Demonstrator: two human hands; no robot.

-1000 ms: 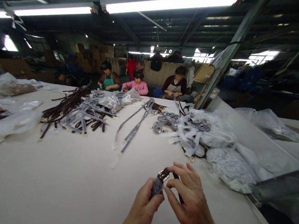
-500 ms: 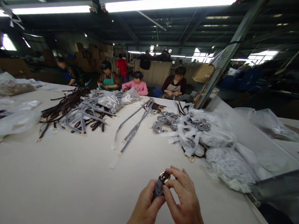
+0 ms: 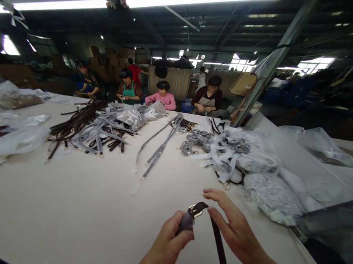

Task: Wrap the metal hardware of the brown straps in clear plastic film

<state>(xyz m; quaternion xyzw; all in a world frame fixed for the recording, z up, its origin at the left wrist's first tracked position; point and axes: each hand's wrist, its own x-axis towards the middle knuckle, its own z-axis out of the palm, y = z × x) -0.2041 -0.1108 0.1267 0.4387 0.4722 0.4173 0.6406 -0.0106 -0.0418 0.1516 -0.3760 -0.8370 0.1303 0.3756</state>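
Note:
My left hand (image 3: 167,241) is closed around a dark brown strap (image 3: 218,240), gripping its end wrapped in a grey plastic sleeve (image 3: 185,223). A gold-coloured buckle (image 3: 196,211) stands out just past my left fingertips. From the buckle the bare strap bends over to the right and hangs down toward the bottom edge. Beside that bend is my right hand (image 3: 236,223), its fingers stretched and apart. My right thumb tip overlaps the strap; whether it presses on it I cannot tell.
Plastic-sleeved straps (image 3: 154,164) lie across the white table (image 3: 80,216). A pile of brown straps (image 3: 78,121) is at the left back. Coiled straps (image 3: 199,140) and clear plastic bags (image 3: 271,194) heap on the right. Several people sit or stand beyond the table; a metal post (image 3: 281,51) rises right.
My right hand has moved away from the buckle to the right and its fingers have spread. A length of brown strap now hangs down between my hands.

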